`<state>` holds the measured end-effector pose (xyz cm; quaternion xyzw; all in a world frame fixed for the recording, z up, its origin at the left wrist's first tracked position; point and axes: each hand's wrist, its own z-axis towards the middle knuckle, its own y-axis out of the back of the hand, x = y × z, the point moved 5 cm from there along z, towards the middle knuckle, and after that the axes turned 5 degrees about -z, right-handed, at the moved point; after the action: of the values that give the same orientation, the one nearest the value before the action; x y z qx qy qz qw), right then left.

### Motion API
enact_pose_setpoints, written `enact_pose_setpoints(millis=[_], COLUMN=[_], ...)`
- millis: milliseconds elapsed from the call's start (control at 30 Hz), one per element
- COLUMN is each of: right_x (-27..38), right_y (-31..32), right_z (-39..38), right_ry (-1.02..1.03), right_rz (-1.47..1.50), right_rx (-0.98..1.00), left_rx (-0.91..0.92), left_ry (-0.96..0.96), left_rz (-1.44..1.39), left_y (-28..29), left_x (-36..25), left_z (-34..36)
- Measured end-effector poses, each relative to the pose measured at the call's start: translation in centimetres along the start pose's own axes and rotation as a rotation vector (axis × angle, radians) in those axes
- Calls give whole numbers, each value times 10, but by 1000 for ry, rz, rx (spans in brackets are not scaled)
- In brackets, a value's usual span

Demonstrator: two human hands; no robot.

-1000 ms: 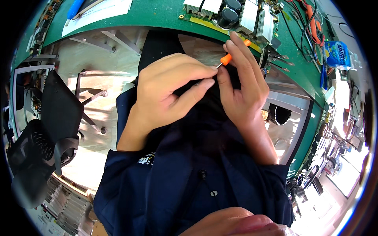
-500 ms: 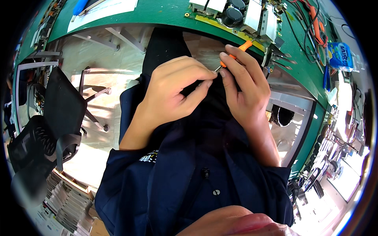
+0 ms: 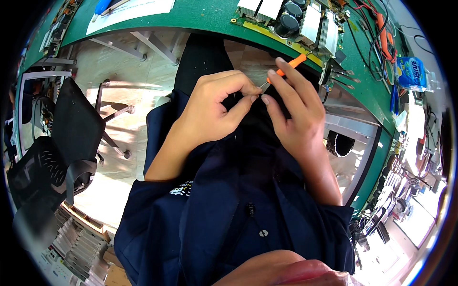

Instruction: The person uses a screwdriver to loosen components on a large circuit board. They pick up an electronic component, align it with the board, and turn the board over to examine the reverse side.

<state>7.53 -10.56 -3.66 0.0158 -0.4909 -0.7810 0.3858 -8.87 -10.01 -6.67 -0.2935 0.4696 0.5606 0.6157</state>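
A small orange-handled screwdriver (image 3: 295, 64) is held slantwise between my hands, above my lap and close to the bench's front edge. My left hand (image 3: 213, 106) is closed in a pinch, thumb against forefinger, at the lower end of the thin metal shaft. Whether a tiny part also sits in that pinch is too small to tell. My right hand (image 3: 299, 106) has its index and middle fingers laid over the orange handle, partly hiding it. Its thumb tip lies lower, near the shaft and the left fingertips.
On the green bench (image 3: 200, 24) sits a circuit board (image 3: 267, 29) with heatsinks and black capacitors. Right of it are black clips (image 3: 339, 71), red and black leads (image 3: 380, 28) and a blue packet (image 3: 411, 74). A paper sheet (image 3: 133, 14) lies left. A black office chair (image 3: 76, 124) stands leftward.
My right thumb has moved down and left, closer to the left fingertips. The right fingers have shifted slightly along the screwdriver handle. The bench appears slightly shifted rightward in view.
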Motion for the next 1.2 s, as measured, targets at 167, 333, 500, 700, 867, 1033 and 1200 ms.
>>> enact_pose_setpoints(millis=[167, 333, 500, 700, 867, 1033, 1200], right_x=[-3, -52, -65, -57, -67, -71, -65], right_y=[58, 60, 56, 60, 59, 59, 61], right_z=[37, 71, 73, 94, 89, 90, 89], right_ry=[90, 38, -180, -180, -114, -138, -171], right_rz=[-268, -470, -377, -495, -486, -403, -449], right_rx=[-119, 20, 188, 301, 311, 330, 338], left_rx=[-52, -71, 69, -8, -35, -22, -34], left_ry=[130, 417, 521, 454, 406, 428, 453], left_rz=[-173, -620, -654, -632, -562, -615, -666], left_y=[-2, -11, -20, -28, -32, -31, -37], left_x=[16, 21, 24, 30, 28, 31, 25], left_z=[-9, -13, -16, -24, -26, -25, -26])
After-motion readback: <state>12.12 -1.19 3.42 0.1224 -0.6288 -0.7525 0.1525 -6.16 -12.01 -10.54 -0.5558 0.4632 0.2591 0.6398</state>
